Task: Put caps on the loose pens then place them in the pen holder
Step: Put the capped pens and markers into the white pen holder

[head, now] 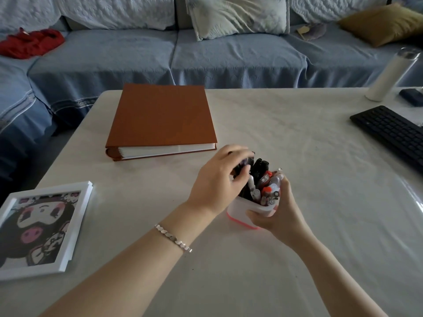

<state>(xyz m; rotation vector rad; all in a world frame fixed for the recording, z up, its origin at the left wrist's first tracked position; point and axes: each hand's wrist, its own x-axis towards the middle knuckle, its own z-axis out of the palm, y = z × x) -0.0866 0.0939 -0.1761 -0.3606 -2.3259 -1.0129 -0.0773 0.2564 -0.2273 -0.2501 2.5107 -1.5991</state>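
Pens (261,179), black-capped and red-capped, stand bunched in a white pen holder (238,211) with a pink foot. It rests on the pale table (297,156), a little toward 5 o'clock from the table's middle.

The left hand (217,179) comes over the holder from 9 o'clock. Its fingers and thumb are curled round the top of a dark pen (242,167) at the near-left of the bunch, though that part is blurred and I cannot tell whether it has one pen or two. The right hand (279,213) wraps the holder from 4 o'clock, thumb across the front wall and fingers behind.

These pens look light, stiff and smooth-barrelled, so a pinch high on the cap end should be enough to steer one down into a gap. The holder looks like thin plastic and is crowded, so it is likely top-heavy and apt to tip or slide on the glossy table cover. It is best gripped low round its walls, as the right hand does now.

I see no loose pens on the table (the job seems close to finished). From the holder, a brown photo album (160,117) lies at 11 o'clock, a black keyboard (389,131) at 2 o'clock and a framed picture (41,227) at 9 o'clock.
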